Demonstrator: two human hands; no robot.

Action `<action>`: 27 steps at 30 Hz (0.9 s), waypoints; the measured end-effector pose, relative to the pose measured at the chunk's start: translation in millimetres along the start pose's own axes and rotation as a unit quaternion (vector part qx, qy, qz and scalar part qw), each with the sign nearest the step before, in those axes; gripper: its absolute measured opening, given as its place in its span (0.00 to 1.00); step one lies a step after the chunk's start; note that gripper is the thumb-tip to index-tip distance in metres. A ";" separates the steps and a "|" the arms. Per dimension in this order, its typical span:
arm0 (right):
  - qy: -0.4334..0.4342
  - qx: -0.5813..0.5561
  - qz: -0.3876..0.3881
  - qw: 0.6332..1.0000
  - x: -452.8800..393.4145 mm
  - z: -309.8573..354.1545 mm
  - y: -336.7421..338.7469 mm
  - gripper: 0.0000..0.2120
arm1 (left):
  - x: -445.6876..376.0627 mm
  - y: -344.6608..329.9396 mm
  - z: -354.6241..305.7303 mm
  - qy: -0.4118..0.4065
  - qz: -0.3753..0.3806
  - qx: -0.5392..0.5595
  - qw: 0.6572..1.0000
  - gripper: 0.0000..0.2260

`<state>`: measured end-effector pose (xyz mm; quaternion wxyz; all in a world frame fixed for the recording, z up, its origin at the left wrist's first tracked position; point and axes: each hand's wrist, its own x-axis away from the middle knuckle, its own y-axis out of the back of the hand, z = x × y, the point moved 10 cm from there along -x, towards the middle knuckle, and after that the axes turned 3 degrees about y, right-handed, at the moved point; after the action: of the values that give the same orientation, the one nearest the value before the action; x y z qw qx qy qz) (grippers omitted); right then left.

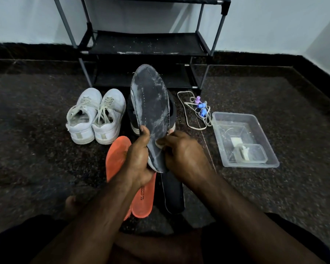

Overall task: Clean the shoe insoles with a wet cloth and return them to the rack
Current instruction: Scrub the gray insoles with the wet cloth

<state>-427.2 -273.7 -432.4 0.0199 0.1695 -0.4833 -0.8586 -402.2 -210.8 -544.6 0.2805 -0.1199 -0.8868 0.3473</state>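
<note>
I see L hand [139, 157] gripping dark insole [151, 111] at heel end, held up w/ toe toward rack [141, 42]; R hand [181, 151] fingers curled, pinching insole's R edge; orange insoles [116, 159] on floor below; tub [255, 119] at R.

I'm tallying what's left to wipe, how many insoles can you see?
3: dusty grey insole held upright in both hands; orange insole and dark insole lying on the floor beneath. Others may be hidden.

Home floor by shoe rack [141, 42]
</note>
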 end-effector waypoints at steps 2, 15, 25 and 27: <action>-0.002 -0.026 0.013 1.000 1.0 -3.0 -2.6 0.19 | 2.4 -1.1 -3.8 -0.006 -0.009 -0.015 1.000 0.28; 0.021 -0.016 0.028 0.999 4.9 1.5 -6.1 0.11 | -0.4 9.9 -5.5 0.001 -0.030 -0.031 0.999 0.32; 0.026 -0.068 0.038 0.997 12.8 12.4 -12.7 0.09 | -3.6 16.3 -13.3 -0.031 -0.052 -0.023 0.998 0.32; -0.001 -0.040 0.008 0.999 4.8 -1.5 -9.1 0.10 | -2.9 16.4 -9.4 -0.015 -0.057 -0.018 0.998 0.33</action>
<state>-430.2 -271.0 -442.0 0.0328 0.1643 -0.4498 -0.8773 -394.2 -194.8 -551.4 0.2842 -0.0689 -0.9023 0.3168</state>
